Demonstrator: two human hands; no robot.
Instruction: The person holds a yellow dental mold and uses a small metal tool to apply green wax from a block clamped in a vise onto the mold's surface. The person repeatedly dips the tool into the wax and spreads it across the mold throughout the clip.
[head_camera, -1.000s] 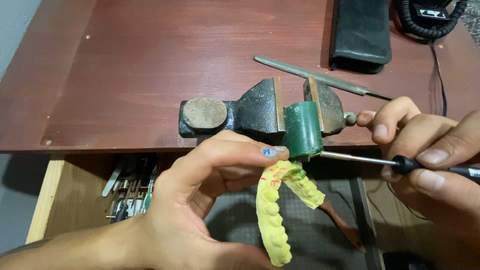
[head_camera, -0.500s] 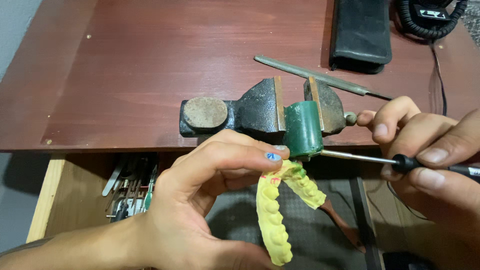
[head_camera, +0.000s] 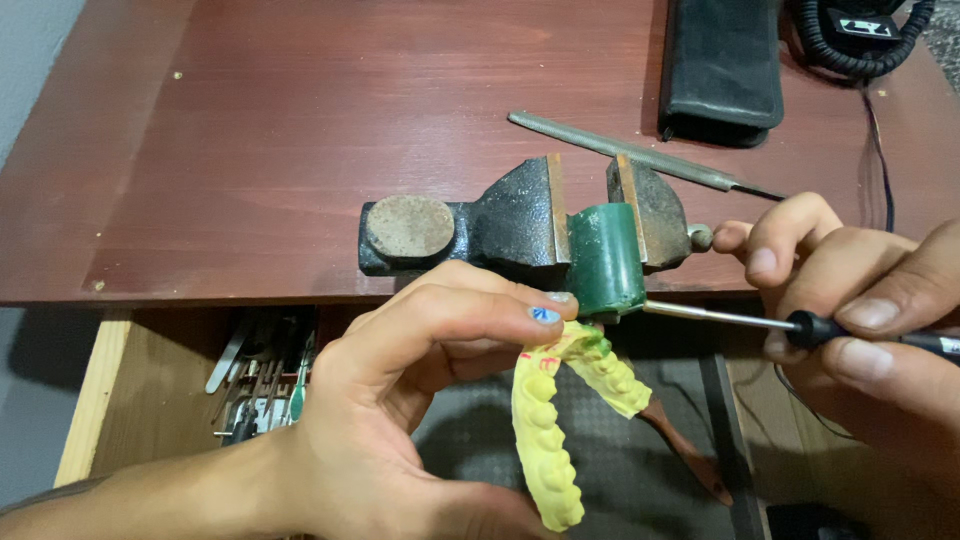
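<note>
Yellow dental cast (head_camera: 545, 425) held in closed left hand (head_camera: 400, 420) just below green block (head_camera: 606, 258) in vise (head_camera: 520, 225); right hand (head_camera: 850, 330) grips rotary tool (head_camera: 800, 325), tip at the cast.

Wooden desk (head_camera: 250, 150): vise (head_camera: 520, 225), file (head_camera: 640, 155), perhaps pouch (head_camera: 722, 65)

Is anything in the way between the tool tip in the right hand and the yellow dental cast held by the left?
Nothing visible blocks it. The thin metal rotary tool in the right hand runs clear to the yellow horseshoe-shaped dental cast in the left hand; its tip is hidden under the green wax block.
</note>
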